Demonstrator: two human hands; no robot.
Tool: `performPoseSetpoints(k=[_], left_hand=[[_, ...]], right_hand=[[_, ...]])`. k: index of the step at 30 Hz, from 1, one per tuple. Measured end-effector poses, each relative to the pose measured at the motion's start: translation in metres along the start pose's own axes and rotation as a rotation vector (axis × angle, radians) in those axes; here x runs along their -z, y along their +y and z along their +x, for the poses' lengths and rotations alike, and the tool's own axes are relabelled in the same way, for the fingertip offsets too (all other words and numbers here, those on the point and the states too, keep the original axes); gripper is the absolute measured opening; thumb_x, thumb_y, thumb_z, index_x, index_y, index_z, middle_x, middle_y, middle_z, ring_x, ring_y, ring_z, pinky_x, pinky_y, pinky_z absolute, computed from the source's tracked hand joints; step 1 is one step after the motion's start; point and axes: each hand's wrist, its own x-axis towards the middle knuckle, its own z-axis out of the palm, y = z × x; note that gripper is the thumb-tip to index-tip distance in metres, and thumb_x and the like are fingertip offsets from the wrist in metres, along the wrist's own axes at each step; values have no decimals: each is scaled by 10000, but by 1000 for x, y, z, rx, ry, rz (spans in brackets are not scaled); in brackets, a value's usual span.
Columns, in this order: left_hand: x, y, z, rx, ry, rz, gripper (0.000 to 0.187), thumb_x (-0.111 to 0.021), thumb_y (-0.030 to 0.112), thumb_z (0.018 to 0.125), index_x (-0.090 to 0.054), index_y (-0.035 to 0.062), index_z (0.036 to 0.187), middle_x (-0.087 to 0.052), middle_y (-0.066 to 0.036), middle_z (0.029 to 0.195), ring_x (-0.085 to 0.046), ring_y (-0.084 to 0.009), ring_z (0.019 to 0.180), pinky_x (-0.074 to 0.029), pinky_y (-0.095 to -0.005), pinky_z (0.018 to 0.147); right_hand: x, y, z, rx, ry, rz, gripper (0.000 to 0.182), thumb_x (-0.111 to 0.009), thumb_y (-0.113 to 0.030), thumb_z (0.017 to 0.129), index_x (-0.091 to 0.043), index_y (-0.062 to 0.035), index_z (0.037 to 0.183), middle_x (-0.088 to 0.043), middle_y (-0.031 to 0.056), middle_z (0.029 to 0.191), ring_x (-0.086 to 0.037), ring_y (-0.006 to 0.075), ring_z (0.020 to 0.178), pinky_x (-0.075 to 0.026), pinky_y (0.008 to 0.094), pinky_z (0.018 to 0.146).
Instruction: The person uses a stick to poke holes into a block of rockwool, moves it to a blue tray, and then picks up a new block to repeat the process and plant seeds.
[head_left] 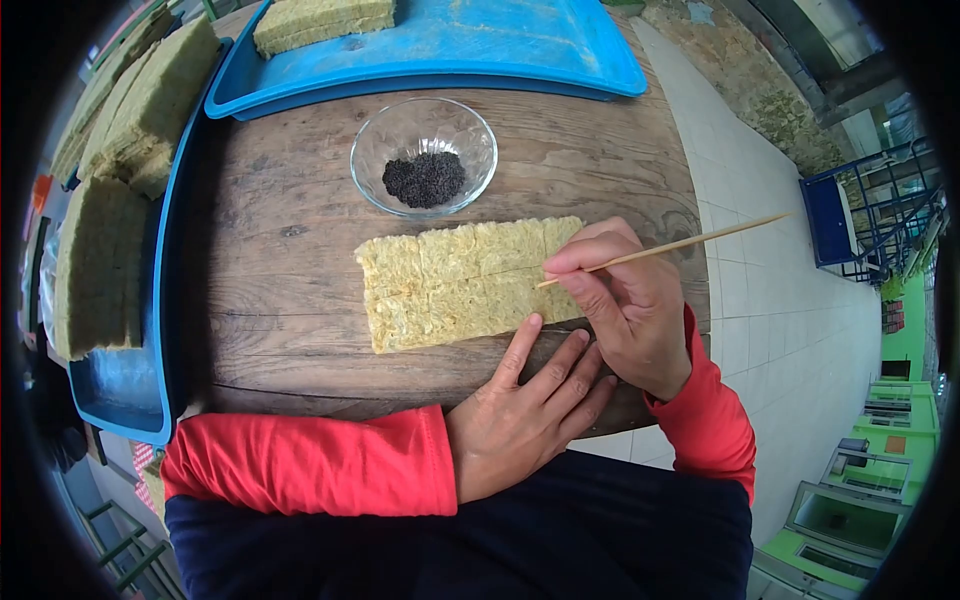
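Observation:
A yellowish, fibrous rockwool slab [450,290], scored into blocks, lies flat on the wooden table in front of me. Between the thumb and fingers of my right hand [630,300] is a thin wooden skewer [700,238], its tip low over the slab's right part; whether it touches cannot be made out. My left hand [535,400] rests on the table along the slab's near edge, fingers spread, the index fingertip at that edge. Just beyond the slab stands a clear glass bowl [366,150] with small black seeds [425,180] in its bottom.
A blue tray [480,75] at the table's far side bears another rockwool piece [325,22]. On the left, a second blue tray [125,395] holds several thick rockwool slabs [100,270]. The wooden table [280,250] ends on the right above a tiled floor [790,320].

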Motion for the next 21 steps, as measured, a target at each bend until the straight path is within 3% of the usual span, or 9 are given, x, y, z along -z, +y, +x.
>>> performPoseSetpoints(k=[2, 21], left_hand=[[0, 0, 0, 2, 3, 2, 719, -675, 453, 674, -456, 153, 1290, -456, -99, 1298, -346, -296, 1297, -151, -663, 1042], [0, -1, 0, -9, 11, 7, 712, -671, 453, 675, -462, 156, 1287, -471, -89, 1276, -344, -299, 1298, -146, -666, 1041]], right_hand=[[2, -1, 3, 96, -41, -101, 100, -631, -20, 803, -656, -56, 893, -631, 77, 807, -591, 202, 737, -477, 291, 599], [2, -5, 4, 72, -78, -137, 109, -637, -39, 794, -678, -75, 888, -635, 54, 781, -590, 217, 777, -484, 312, 619]])
